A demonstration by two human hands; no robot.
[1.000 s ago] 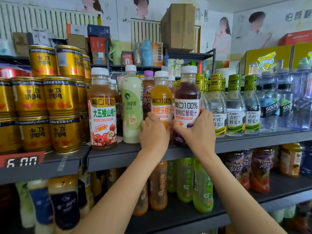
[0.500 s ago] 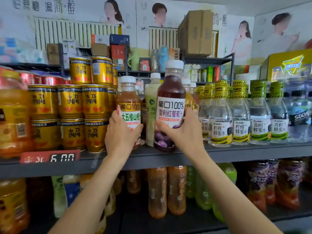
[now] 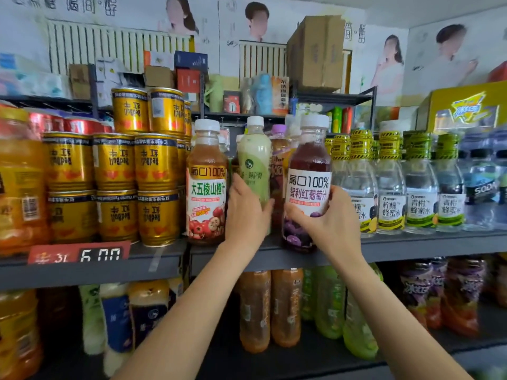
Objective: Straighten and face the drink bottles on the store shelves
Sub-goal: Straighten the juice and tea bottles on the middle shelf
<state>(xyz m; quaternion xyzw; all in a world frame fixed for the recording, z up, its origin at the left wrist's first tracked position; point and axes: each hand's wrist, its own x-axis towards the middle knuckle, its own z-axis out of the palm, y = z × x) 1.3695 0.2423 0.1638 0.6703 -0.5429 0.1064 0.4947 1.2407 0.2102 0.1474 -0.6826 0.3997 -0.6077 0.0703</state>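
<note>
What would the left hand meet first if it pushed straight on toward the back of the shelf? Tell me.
Probably the pale green white-capped plastic bottle: the left hand already reaches to it, fingers at its lower side. Whether they truly touch is unclear.

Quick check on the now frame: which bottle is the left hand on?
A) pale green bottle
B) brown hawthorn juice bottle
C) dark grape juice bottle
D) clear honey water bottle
A: the left hand wraps the lower part of the pale green bottle, while the right hand holds the dark grape juice bottle; the hawthorn juice bottle stands untouched just to the left.
</note>
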